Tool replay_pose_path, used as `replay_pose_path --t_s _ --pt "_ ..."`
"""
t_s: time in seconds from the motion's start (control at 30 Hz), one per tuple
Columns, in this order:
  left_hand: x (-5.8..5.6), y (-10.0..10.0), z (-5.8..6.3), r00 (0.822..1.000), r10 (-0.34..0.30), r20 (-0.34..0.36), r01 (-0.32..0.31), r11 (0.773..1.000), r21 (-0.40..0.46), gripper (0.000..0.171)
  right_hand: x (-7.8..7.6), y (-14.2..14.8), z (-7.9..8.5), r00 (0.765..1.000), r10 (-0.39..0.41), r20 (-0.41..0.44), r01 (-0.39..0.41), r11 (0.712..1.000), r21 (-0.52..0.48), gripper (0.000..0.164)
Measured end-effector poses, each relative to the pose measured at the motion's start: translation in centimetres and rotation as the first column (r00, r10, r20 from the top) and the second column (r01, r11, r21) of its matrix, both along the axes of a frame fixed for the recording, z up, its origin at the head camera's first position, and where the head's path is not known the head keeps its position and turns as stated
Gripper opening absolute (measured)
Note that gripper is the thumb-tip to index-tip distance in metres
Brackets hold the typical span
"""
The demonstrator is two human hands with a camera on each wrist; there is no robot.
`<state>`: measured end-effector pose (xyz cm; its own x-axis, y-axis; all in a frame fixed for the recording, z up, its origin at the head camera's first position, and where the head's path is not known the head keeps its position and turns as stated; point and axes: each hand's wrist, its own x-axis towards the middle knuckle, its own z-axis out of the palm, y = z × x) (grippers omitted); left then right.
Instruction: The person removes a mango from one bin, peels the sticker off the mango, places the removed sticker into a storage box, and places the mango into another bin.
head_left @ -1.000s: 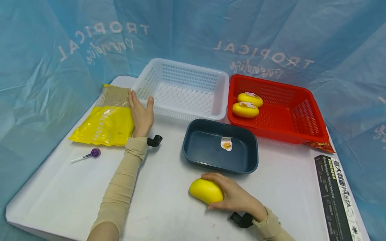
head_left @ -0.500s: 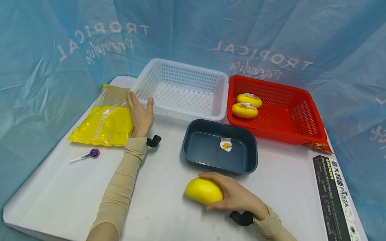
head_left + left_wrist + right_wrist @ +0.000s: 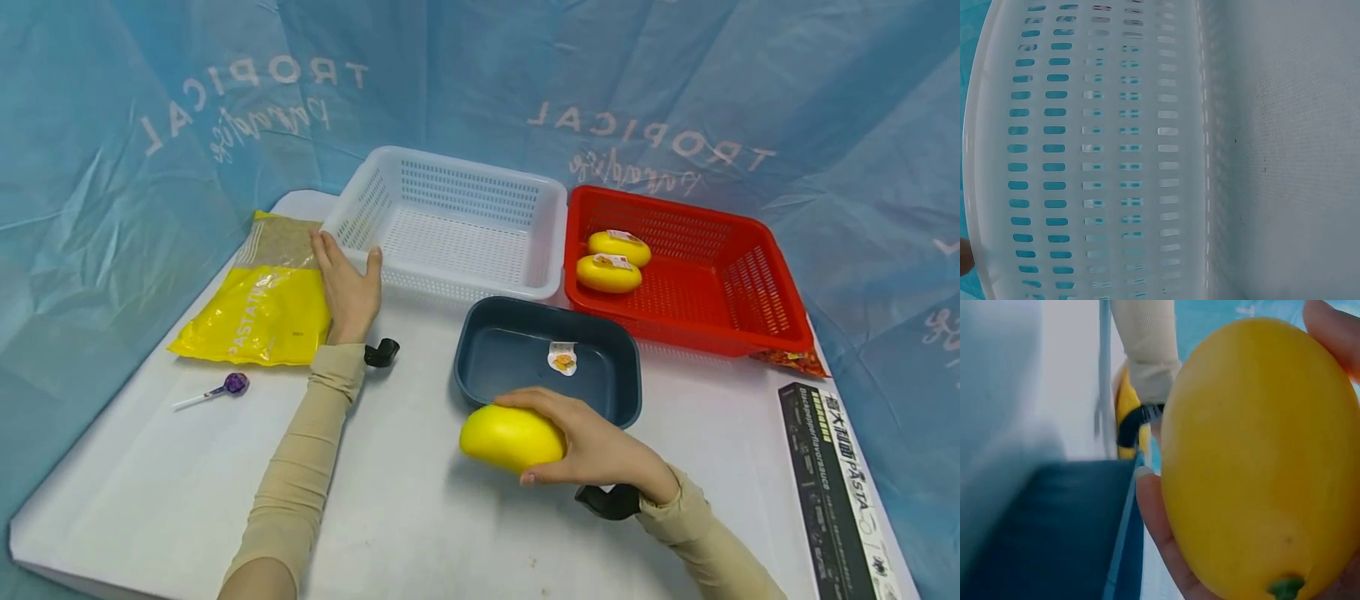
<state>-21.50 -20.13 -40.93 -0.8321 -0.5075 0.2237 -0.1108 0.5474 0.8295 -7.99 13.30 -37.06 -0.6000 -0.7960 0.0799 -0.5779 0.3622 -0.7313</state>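
Observation:
My right hand grips a smooth yellow mango between thumb and fingers. The mango is raised over the table, overlapping the front edge of a dark blue tub that has a fruit sticker inside. Up close in the right wrist view, the mango shows a green stem end. My left hand, fingers straight, touches the front left corner of a white slotted basket. The left wrist view is filled by the basket wall, with one fingertip at its rim.
A red basket holds two labelled yellow mangoes. A yellow pasta bag and a purple lollipop lie left. On the right are a long black-and-white pasta box and a reddish packet partly under the red basket.
My right hand has lifted the mango off the table and moved it forward to the front of the blue tub. My left hand stays at the white basket.

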Motion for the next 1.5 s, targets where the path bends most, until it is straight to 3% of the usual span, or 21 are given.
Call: replay_pose_path --t_s 0.2,0.53,0.77,1.27,1.5 --pt "0.0 -0.1 -0.3 1.0 0.007 0.0 -0.007 1.0 -0.002 0.084 -2.4 0.3 2.2 0.997 -0.077 -0.004 0.077 0.996 0.05 0.075" --pt "0.0 -0.3 -0.3 1.0 0.01 -0.013 -0.01 1.0 -0.006 0.083 -7.0 0.8 5.0 0.983 -0.186 -0.004 0.186 0.982 0.02 0.072" --pt "-0.1 -0.2 -0.4 1.0 0.003 -0.023 -0.003 1.0 -0.019 0.084 -9.8 0.9 4.7 0.968 -0.249 0.013 0.25 0.967 -0.041 0.07" --pt "-0.3 -0.1 -0.5 1.0 0.009 -0.015 -0.009 1.0 -0.017 0.084 -13.0 -0.2 4.4 0.935 -0.345 0.075 0.351 0.932 -0.09 0.068" --pt "-0.3 -0.1 -0.6 1.0 0.012 -0.014 -0.012 1.0 -0.025 0.083 -14.8 -0.7 4.0 0.913 -0.38 0.149 0.397 0.911 -0.111 0.067"
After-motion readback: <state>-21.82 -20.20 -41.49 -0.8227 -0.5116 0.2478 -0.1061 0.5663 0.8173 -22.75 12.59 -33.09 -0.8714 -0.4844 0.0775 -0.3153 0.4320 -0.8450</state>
